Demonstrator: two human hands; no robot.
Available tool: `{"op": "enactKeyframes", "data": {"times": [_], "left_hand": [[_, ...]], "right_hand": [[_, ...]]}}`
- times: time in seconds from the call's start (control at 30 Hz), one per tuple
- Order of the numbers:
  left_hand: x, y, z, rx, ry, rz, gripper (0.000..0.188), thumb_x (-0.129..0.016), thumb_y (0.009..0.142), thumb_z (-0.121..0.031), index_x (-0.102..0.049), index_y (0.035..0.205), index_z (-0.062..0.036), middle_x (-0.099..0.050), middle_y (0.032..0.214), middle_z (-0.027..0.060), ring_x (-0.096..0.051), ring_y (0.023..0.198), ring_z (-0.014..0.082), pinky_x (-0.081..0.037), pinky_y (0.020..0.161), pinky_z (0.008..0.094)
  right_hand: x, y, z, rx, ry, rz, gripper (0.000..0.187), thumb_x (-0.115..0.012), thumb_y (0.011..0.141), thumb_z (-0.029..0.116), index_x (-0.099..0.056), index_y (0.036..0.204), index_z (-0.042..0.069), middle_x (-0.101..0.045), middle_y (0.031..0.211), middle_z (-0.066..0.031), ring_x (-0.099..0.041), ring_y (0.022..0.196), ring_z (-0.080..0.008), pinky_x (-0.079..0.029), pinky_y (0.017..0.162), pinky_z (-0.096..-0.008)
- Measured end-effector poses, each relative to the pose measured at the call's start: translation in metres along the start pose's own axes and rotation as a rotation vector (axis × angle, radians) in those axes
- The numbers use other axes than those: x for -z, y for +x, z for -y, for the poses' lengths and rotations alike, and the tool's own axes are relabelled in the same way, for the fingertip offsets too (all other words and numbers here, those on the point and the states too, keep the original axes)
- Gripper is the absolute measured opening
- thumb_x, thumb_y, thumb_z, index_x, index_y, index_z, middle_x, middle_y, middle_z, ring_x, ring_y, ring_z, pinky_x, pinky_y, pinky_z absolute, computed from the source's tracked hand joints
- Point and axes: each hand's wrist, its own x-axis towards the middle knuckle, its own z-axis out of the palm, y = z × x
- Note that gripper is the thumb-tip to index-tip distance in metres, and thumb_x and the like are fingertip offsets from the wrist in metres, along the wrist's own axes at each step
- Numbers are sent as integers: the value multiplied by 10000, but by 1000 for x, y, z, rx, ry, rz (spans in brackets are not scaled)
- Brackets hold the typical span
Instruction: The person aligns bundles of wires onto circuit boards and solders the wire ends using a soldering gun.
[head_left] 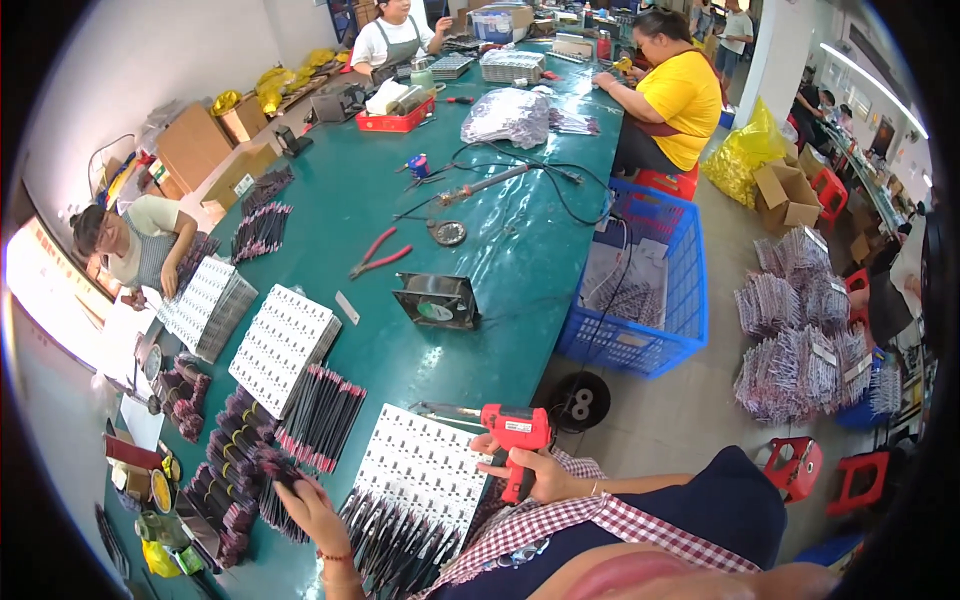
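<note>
My right hand (540, 472) grips a red pistol-shaped soldering gun (518, 428), its long thin metal tip pointing left. Below that tip lies a white board (420, 455) with rows of small dark parts. Black wires (400, 545) fan out over the board's near end. To the left, my left hand (312, 515) has its fingers bent onto a bundle of black wires (272, 465) with reddish ends; the fingertips are partly hidden. Beside it lie more loose black wires (322, 415) and a stack of white boards (283, 345).
Tied wire bundles (228, 450) lie at left. Red-handled pliers (378, 252), a small fan (438, 300) and a soldering iron (485, 187) sit farther on the green table (520, 330). A blue crate (640, 345) stands at its right edge. Several people work around the table.
</note>
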Motion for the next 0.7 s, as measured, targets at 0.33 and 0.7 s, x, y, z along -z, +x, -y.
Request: {"op": "enactKeyframes", "data": {"times": [0.33,0.7], "left_hand": [[-61,73,77,-288,-33,303,132,-439,955,-112,-387,1006,-1,-469,745,34,-440,692,114,-401,726,260],[-62,51,40,-295,684,277,530,-330,983,-419,-625,729,-59,-604,764,120,-543,727,269,-451,693,411]], "right_hand": [[14,-2,3,29,5,1,269,-540,941,241,-552,1158,82,-490,1300,-82,-407,1282,-200,-381,1032,-446],[17,4,2,-20,17,2,490,-542,939,228,-377,1378,86,-439,1351,-74,-393,1287,-185,-355,1070,-448]]}}
